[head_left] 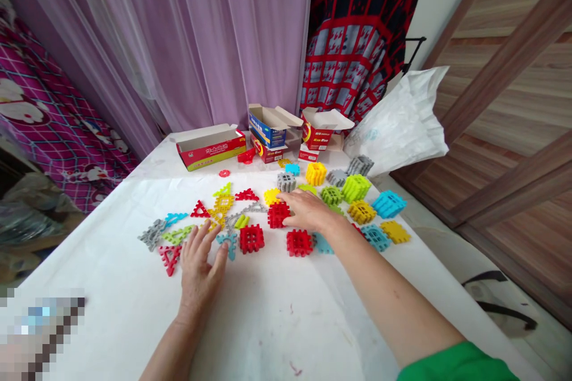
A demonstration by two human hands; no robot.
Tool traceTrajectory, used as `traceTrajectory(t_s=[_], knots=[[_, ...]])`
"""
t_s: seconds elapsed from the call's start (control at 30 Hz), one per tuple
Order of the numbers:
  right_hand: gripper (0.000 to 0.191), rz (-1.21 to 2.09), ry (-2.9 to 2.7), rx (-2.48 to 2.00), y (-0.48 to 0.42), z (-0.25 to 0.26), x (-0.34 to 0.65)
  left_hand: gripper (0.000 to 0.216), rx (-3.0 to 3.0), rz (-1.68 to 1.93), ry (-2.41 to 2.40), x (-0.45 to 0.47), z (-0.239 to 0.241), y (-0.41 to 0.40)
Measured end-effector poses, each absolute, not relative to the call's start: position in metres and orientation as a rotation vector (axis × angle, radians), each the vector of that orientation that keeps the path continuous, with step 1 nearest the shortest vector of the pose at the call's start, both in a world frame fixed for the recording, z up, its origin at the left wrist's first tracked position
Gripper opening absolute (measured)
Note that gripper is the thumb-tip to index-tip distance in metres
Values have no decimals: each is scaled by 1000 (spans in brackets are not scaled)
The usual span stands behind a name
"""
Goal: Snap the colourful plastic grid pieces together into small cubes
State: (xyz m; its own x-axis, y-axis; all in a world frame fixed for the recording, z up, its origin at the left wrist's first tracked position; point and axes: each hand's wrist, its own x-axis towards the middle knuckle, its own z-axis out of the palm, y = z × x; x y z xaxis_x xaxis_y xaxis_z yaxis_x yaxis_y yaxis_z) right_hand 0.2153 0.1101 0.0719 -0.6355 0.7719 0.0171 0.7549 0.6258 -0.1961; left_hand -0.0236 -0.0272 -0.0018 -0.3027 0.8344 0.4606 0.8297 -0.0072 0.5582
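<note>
My right hand [306, 209] reaches across the table with its fingers around the right side of a stack of red notched plastic building tiles [277, 215]. Its fingertips are partly hidden behind the stack. Two more red stacks stand close by, a left one [251, 239] and a right one [299, 242]. My left hand [201, 265] is open, fingers spread, low over the loose tiles on the left. Near its thumb lies a light blue arch-shaped tile [227, 245]. A red triangular tile [170, 258] is left of its wrist, and yellow tiles [222, 208] lie beyond its fingertips.
Stacked tiles in several colours stand at the right, among them blue [388, 204] and lime green [356, 188]. Along the back are a red-and-yellow box [212, 151], a blue box [268, 130] and a red box [317, 133]. A white bag [402, 118] leans at the back right.
</note>
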Motion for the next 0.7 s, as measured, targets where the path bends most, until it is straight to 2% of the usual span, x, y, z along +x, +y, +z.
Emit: traceTrajectory(t_s=[0.2,0.33,0.7], knots=[[51,420,-2637,-1169,90,82,206,36,1834,1288,2228,-26,-5,-27],[54,551,-2528,-1069,71,76,189,35,1837,1336,2209,-28,-7,-26],[56,557,-2554,-1042,59,60,171,31,1871,1489,2212,-27,-13,-23]])
